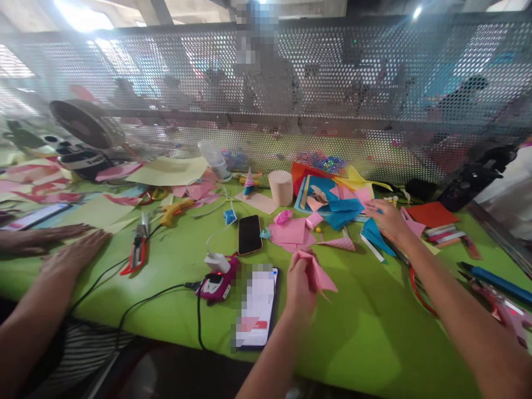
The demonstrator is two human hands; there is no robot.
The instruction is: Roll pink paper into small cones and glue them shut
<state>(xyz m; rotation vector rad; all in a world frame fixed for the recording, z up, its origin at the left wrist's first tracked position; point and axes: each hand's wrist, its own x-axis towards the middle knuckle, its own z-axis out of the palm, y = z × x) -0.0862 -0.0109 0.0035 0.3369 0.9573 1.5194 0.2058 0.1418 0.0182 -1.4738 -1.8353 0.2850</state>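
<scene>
My left hand (300, 280) is closed on a folded pink sheet (321, 273) above the front of the table. Whether the sheet is paper or felt I cannot tell. Farther right, my right hand (389, 220) reaches over the coloured scraps, its fingertips pinched beside a pale pink piece (362, 195); what they grip, if anything, is unclear. Below that hand lie a blue piece (376, 235) and a white marker-like stick (373, 248). A patterned pink cone (339, 244) and flat pink sheets (293, 233) lie between my hands.
A phone (255, 310) and a purple power socket (222, 285) with cables lie left of my left hand. Another person's hands (81, 249) rest flat near red-handled pliers (137, 249). A pink cup (281, 188), a fan (87, 124) and a perforated metal screen (187, 72) stand behind.
</scene>
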